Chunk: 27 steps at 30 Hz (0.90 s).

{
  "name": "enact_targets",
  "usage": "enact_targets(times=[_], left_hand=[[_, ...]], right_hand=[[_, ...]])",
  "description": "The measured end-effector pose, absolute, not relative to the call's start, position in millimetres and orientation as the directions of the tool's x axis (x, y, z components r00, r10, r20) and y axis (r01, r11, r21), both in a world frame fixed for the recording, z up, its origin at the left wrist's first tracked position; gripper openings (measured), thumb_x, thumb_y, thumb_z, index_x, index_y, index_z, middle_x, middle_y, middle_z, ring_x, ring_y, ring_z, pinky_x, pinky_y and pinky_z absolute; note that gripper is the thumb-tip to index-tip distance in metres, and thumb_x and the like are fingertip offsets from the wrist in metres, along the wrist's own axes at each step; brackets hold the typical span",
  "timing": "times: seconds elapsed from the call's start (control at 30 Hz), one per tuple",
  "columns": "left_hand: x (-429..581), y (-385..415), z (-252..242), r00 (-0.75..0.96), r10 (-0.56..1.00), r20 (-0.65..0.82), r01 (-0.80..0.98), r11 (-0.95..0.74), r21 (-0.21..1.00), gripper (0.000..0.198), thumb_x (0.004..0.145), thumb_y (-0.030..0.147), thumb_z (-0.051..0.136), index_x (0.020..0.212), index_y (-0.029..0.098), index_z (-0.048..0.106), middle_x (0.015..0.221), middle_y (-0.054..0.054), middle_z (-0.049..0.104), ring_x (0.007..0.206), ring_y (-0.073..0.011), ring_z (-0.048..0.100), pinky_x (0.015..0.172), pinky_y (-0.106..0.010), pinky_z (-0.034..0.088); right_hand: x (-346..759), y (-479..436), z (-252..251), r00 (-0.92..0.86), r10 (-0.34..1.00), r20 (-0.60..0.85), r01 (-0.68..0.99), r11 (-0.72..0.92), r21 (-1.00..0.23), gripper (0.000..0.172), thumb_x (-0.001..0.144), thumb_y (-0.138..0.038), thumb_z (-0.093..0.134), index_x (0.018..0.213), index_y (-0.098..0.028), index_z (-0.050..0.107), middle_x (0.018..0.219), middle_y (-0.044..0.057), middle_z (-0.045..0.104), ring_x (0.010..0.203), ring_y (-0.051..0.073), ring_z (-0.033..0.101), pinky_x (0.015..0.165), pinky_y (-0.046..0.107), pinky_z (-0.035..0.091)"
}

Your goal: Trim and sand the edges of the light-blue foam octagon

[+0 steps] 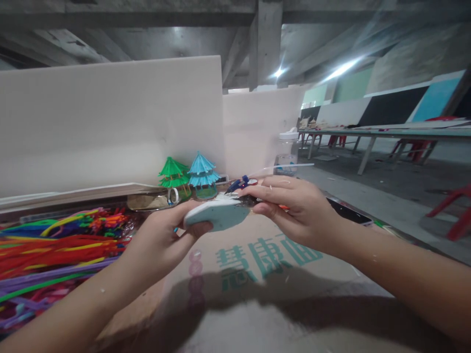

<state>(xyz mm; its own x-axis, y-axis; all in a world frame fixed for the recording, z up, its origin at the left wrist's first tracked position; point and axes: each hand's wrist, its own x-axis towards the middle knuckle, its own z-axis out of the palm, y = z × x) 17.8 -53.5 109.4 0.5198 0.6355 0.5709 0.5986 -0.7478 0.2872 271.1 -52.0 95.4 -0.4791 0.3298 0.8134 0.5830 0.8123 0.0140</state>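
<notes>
1. The left hand (167, 233) pinches the rim of a pale blue-green disc (219, 217), thumb on the near face; its other fingers are mostly hidden, so how they are set I cannot tell
2. The disc is held up above the printed cardboard (257, 318), tilted with one broad face towards the wearer; a firm but light grip should suit it, as hard squeezing might dent a material that looks foam-like
3. The right hand (298, 201) has thumb and index finger closed on a small dark piece (249, 200) at the disc's far right edge, the remaining fingers lying close together; whether the piece touches the rim or sits just beside it I cannot tell
4. Bracing both wrists would steady such close work, with the left hand holding the disc and the right making only small moves
5. Mind the dark blue tool (240, 183) just beyond the fingertips; its tip looks pointed, so fingers are best kept clear of it
6. Give elbows room on the left, near the chenille stems (55, 260), and spare the green pagoda model (172, 171) and blue pagoda model (202, 171) a knock
</notes>
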Motion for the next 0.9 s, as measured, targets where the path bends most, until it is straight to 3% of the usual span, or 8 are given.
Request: enact_targets(times=[0.17, 0.37, 0.63, 0.77, 0.9], left_hand=[[19, -57, 110, 0.531, 0.627, 0.570, 0.585, -0.758, 0.289, 0.017, 0.086, 0.024, 0.051, 0.095, 0.019, 0.064, 0.068, 0.002, 0.060, 0.059, -0.0117, 0.053, 0.052, -0.020, 0.041], [17, -56, 110, 0.524, 0.637, 0.566, 0.600, -0.748, 0.286, 0.014, 0.085, 0.026, 0.051, 0.075, 0.018, 0.056, 0.066, 0.002, 0.058, 0.058, -0.0106, 0.052, 0.053, -0.019, 0.041], [19, -56, 112, 0.514, 0.657, 0.551, 0.613, -0.731, 0.299, 0.016, 0.086, 0.028, 0.050, 0.087, 0.018, 0.063, 0.070, 0.001, 0.062, 0.061, -0.0120, 0.054, 0.055, -0.020, 0.043], [22, -44, 100, 0.473, 0.713, 0.517, 0.619, -0.687, 0.381, 0.019, 0.084, 0.030, 0.052, 0.091, 0.018, 0.065, 0.074, -0.001, 0.066, 0.065, -0.0150, 0.058, 0.057, -0.022, 0.046], [23, -25, 61, 0.331, 0.822, 0.463, 0.577, -0.565, 0.590, 0.033, 0.084, 0.041, 0.054, 0.103, 0.015, 0.063, 0.090, -0.005, 0.069, 0.075, -0.0194, 0.062, 0.064, -0.028, 0.051]], right_hand=[[270, -53, 96, -0.464, 0.330, 0.822, 0.565, 0.825, -0.012, 0.026, 0.096, -0.027, 0.048, 0.112, -0.020, 0.067, 0.093, 0.008, 0.071, 0.085, 0.019, 0.065, 0.075, 0.031, 0.050], [269, -52, 95, -0.464, 0.321, 0.825, 0.553, 0.833, -0.013, 0.026, 0.096, -0.025, 0.047, 0.111, -0.020, 0.068, 0.094, 0.008, 0.071, 0.087, 0.019, 0.065, 0.077, 0.030, 0.050], [268, -50, 96, -0.439, 0.310, 0.843, 0.539, 0.842, -0.029, 0.024, 0.095, -0.023, 0.048, 0.106, -0.019, 0.069, 0.093, 0.007, 0.073, 0.086, 0.018, 0.066, 0.077, 0.030, 0.051], [262, -36, 81, -0.314, 0.430, 0.847, 0.518, 0.825, -0.226, 0.026, 0.094, -0.032, 0.049, 0.108, -0.021, 0.068, 0.095, 0.007, 0.073, 0.087, 0.020, 0.066, 0.075, 0.032, 0.051], [251, -6, 36, -0.149, 0.606, 0.782, 0.431, 0.751, -0.500, 0.028, 0.093, -0.036, 0.045, 0.102, -0.017, 0.065, 0.095, 0.008, 0.071, 0.086, 0.020, 0.066, 0.073, 0.033, 0.051]])
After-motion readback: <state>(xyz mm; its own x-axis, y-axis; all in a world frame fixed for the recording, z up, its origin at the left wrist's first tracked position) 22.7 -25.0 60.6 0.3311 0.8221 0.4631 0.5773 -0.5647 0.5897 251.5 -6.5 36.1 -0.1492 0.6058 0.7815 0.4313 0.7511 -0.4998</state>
